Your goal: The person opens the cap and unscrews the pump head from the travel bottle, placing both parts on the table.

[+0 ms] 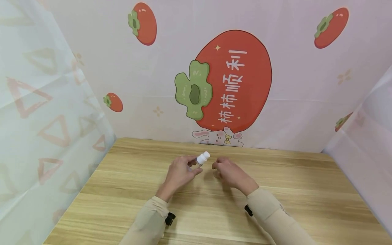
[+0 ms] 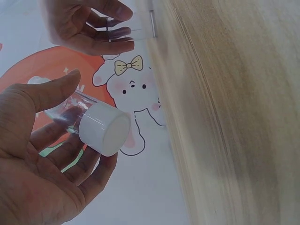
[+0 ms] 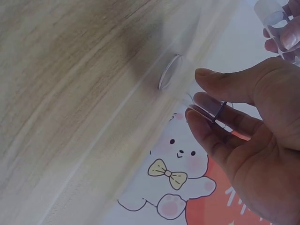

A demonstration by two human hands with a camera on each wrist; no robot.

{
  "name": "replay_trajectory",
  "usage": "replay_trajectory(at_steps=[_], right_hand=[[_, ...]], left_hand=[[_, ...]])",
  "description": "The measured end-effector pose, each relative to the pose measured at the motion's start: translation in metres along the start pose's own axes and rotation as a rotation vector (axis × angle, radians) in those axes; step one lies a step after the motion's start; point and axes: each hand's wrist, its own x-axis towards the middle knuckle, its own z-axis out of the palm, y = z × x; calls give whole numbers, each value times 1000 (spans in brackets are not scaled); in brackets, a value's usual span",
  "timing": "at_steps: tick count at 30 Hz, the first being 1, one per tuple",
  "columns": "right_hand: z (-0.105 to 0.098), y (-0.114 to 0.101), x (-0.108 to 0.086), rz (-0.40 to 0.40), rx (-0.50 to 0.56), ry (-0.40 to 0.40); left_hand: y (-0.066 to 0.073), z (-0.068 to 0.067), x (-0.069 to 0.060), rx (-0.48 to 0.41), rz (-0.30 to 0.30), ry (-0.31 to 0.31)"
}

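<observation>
A: What is filling the most space?
B: A white cloth-like sheet with red fruit prints [image 1: 294, 112] is hanging behind the scene. In front of it, a pale, wood-grained, flat bench [image 1: 324, 194] is spreading from side to side.
A: And on the sheet?
B: One very big red fruit with a green leaf top [image 1: 255, 78] is showing there, and white written characters are running along it.
A: Is a person working?
B: Yes. Two arms in long beige fabric sleeves [image 1: 147, 217] are reaching over the bench, and the hands are facing each other, near but apart.
A: What is the bare left hand [image 1: 180, 173] doing?
B: It is half closing, and its thumb and fingers are holding a small clear bottle with a smooth white cylindrical part [image 2: 96, 124]. The bottle is tilting above the bench.
A: And the bare right hand [image 1: 231, 173]?
B: It is also curling, with thumb and fingers standing around a short, clear, round, cup-like piece [image 2: 136, 27]. How firmly they are pressing, I cannot tell.
A: Where exactly is this piece sitting?
B: One round edge is facing the bench; whether it is touching the wood or staying just above, I cannot tell.
</observation>
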Motion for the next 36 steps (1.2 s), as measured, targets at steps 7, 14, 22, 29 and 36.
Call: replay_trajectory(at_steps=[7, 14, 22, 29, 36], right_hand=[[3, 0, 5, 25, -48, -26], [3, -1, 6, 7, -71, -11], [1, 0, 6, 10, -76, -15], [-4, 6, 1, 13, 7, 15], [-14, 9, -9, 23, 54, 63]], left_hand=[[0, 0, 0, -3, -5, 1], [2, -1, 1, 16, 10, 2], [2, -1, 1, 16, 10, -4], [3, -1, 1, 17, 16, 2], [5, 0, -1, 27, 15, -22]])
